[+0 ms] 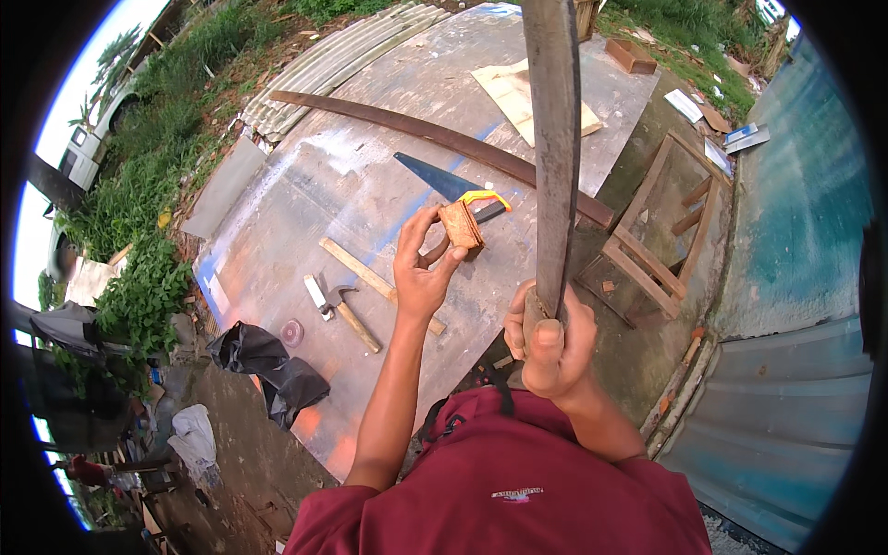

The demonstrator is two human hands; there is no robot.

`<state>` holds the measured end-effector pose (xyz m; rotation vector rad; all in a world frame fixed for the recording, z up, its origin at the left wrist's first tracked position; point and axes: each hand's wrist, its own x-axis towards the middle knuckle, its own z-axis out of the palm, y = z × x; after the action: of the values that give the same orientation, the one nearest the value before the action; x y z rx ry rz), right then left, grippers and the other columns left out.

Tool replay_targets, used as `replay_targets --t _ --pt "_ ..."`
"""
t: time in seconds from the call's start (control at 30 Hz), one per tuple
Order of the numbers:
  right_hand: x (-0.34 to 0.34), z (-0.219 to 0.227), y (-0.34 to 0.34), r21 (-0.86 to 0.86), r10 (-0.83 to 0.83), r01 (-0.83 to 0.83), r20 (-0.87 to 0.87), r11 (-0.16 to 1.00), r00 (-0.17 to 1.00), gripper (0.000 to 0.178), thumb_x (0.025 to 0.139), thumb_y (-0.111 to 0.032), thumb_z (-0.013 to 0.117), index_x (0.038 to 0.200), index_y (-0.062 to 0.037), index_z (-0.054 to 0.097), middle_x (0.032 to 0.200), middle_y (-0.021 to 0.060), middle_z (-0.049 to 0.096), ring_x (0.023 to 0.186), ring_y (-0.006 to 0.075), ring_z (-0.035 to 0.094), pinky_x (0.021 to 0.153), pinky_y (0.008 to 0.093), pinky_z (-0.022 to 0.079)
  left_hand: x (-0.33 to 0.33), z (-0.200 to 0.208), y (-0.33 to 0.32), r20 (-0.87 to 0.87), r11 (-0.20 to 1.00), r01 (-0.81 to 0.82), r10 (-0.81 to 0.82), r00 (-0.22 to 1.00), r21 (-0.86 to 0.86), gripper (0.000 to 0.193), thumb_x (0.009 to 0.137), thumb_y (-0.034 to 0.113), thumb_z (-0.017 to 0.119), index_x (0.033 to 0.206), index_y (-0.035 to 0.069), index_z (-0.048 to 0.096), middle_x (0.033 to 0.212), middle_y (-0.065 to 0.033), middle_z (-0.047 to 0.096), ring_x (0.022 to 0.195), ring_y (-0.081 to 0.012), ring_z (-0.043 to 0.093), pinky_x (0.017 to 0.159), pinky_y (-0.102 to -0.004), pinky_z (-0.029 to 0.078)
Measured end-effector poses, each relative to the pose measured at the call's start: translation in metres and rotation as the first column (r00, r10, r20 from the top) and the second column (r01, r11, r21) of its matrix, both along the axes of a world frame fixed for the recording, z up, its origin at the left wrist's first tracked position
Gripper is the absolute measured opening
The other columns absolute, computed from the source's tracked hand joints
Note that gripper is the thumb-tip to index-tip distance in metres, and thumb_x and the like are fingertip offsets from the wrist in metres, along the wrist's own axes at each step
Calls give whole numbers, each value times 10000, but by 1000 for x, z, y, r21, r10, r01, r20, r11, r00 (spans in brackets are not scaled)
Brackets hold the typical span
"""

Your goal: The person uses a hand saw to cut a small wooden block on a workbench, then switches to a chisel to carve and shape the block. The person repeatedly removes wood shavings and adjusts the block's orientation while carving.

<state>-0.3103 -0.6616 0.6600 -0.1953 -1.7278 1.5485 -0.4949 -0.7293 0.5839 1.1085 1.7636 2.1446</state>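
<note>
And here's the left hand (425,264) out over the surface (314,203), thumb and fingers pinching a small orange-brown block (462,226). On the right, the right hand (555,351) is wrapped around the near end of a long board (555,139), thumb pressed against it, the length of it rising away from the grip. That's the risk! It's held by one end only, so a loose thumb could let it tip, and a swinging far end might catch the dark plank (444,139) lying beyond. The block sits in a fingertip pinch; squeeze unevenly and it could slip out, right by the saw (439,178), whose handle is just beside it from this angle. Reach down carelessly there and the teeth could nick a finger. Nearer and left, the hammer (344,313) and a wooden stick (370,277) lie close together, easy to knock with a forearm. Rough edges could leave splinters in those bare hands, too.
</note>
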Motion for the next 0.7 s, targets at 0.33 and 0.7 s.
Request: replay_targets --t 0.33,0.7 --pt "4 -58 10 -543 328 -105 332 833 885 422 1078 -388 474 895 -12 530 614 4 464 494 76 443 455 252 386 16 -5 4 0 999 49 -49 999 9 663 814 69 828 1413 54 544 1411 -115 468 1317 -259 520 1025 -424 569" --pt "-1 -29 3 30 -68 65 94 997 993 443 1069 -402 487 880 -3 522 599 0 489 495 62 457 442 252 360 11 3 5 14 1000 28 -28 1000 -4 658 807 60 833 1404 43 557 1408 -118 474 1315 -255 522 1024 -419 571"
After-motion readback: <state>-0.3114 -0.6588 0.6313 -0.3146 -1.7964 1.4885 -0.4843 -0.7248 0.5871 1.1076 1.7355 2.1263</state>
